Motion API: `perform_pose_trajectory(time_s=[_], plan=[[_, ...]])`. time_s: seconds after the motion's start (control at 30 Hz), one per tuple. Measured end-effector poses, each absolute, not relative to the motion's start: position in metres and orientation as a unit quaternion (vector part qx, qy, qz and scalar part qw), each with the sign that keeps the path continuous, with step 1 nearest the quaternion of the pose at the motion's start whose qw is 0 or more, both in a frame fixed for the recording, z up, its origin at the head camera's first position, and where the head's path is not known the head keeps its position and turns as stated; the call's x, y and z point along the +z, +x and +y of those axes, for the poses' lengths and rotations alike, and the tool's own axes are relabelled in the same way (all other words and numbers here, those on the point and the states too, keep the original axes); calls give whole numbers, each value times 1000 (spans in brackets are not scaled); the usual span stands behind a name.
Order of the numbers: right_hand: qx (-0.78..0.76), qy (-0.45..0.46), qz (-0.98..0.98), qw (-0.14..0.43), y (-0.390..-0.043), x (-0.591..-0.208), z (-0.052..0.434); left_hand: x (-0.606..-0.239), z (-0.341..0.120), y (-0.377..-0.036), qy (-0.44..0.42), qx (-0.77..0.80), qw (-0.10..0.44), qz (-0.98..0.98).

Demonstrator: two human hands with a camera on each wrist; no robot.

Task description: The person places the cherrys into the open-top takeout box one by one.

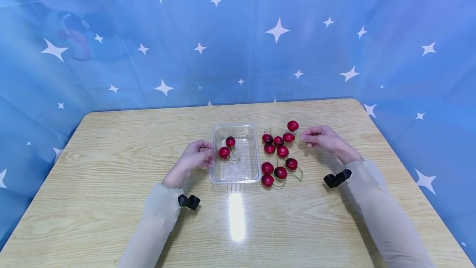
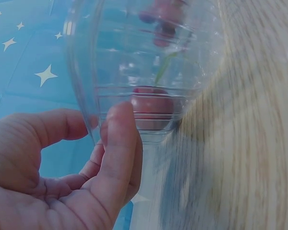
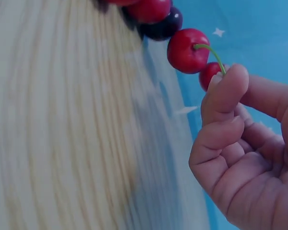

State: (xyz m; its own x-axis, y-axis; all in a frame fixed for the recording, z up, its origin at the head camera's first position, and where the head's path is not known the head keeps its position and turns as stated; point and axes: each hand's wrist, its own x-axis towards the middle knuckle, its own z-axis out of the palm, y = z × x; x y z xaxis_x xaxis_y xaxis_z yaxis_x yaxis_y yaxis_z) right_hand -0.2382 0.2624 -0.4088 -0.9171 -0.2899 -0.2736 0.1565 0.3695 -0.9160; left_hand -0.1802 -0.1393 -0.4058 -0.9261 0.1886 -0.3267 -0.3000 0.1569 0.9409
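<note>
A clear plastic box [image 1: 236,177] stands on the table with two dark red cherries [image 1: 224,152] inside. At its left side, my left hand [image 1: 197,155] pinches the rim between thumb and fingers; the left wrist view shows the box wall [image 2: 129,52] close against the fingertips [image 2: 120,112]. To the right of the box, my right hand [image 1: 322,139] pinches the green stem [image 3: 213,53] of a red cherry [image 3: 188,50] between thumb and forefinger. That cherry [image 1: 288,137] sits at the right edge of a loose group; whether it touches the table is unclear.
Several cherries with stems [image 1: 280,172] lie between the box and my right hand. One cherry [image 1: 293,125] lies just behind the pinched one. The wooden table [image 1: 111,168] ends at a blue star-printed cloth [image 1: 238,53] behind and at the sides.
</note>
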Motion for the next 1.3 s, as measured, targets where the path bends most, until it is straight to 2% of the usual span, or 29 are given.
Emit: perform_pose_trajectory(time_s=[0.27,0.8,1.3], plan=[[-594,-25,778,202,-235,-404,259,-406,-139,-180,-37,649,190,736],[-620,-51,756,205,-225,-383,237,-404,-138,-180,-38,644,187,741],[-636,-73,737,218,-226,-379,220,-404,-139,-178,-33,651,185,736]])
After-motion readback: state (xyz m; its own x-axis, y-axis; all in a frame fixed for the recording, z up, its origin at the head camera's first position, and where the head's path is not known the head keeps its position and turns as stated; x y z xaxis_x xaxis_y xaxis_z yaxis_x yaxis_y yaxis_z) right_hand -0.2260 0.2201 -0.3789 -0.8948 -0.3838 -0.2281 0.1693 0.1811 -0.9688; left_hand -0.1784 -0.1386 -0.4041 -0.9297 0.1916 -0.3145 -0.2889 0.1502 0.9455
